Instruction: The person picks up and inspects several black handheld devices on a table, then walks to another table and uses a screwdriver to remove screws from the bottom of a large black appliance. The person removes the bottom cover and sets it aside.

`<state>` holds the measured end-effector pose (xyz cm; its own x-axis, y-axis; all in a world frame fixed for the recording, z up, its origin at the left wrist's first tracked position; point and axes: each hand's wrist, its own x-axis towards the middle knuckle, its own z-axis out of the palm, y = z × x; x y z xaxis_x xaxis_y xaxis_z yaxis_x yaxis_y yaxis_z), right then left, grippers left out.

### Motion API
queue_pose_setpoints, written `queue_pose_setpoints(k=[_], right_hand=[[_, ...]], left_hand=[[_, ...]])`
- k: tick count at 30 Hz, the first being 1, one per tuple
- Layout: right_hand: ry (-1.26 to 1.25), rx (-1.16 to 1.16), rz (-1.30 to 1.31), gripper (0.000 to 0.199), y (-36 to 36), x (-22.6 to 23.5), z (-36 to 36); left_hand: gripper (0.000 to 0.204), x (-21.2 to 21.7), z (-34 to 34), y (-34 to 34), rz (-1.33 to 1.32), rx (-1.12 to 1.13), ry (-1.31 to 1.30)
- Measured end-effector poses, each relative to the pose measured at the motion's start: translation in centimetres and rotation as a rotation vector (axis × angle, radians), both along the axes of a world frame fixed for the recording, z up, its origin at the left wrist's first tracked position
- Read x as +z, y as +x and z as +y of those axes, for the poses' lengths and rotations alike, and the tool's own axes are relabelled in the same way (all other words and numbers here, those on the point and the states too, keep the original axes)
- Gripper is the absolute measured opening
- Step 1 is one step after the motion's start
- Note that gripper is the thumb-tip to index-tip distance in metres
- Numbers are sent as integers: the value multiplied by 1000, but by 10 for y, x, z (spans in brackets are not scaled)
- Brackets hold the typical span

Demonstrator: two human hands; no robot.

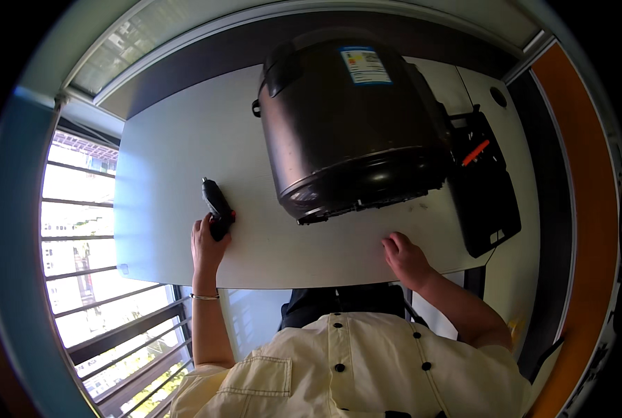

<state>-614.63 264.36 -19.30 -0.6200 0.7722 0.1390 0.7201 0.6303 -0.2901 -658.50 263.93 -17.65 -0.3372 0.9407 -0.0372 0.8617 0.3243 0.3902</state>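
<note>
At the left of the white tabletop (171, 153): left hand (206, 247) closed around a black pistol-shaped power screwdriver (217, 207), lying flat. Centre: large black rounded cooker (345, 125) tipped on its side, rectangular blue-and-white label (365, 65) uppermost. Right hand (405, 259) empty, fingers curled, resting on table. Far right: flat black case (488, 188), orange tool (476, 152) inside.

You have one view only, from the camera on your head, looking steeply down over your chest onto the tabletop (185, 139). It sits close: your forearms enter from the lower edge. The fisheye bends the tabletop's edges and the window (88, 244) at your left, and the picture's corners are black.
</note>
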Motion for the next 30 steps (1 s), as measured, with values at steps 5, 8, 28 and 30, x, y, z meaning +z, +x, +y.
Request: queue_pose_setpoints(k=[5,8,28,30], right_hand=[[29,73,-5,24,1,5,4],[60,73,-21,26,2,2,4],[221,-186,678,13,14,-30,-47],[98,-264,799,10,24,-44,-47]], left_hand=[[58,-4,-13,14,82,33,147],[56,-16,-23,16,134,31,247],[52,-32,-47,42,308,43,436],[52,-30,-55,56,365,8,589]])
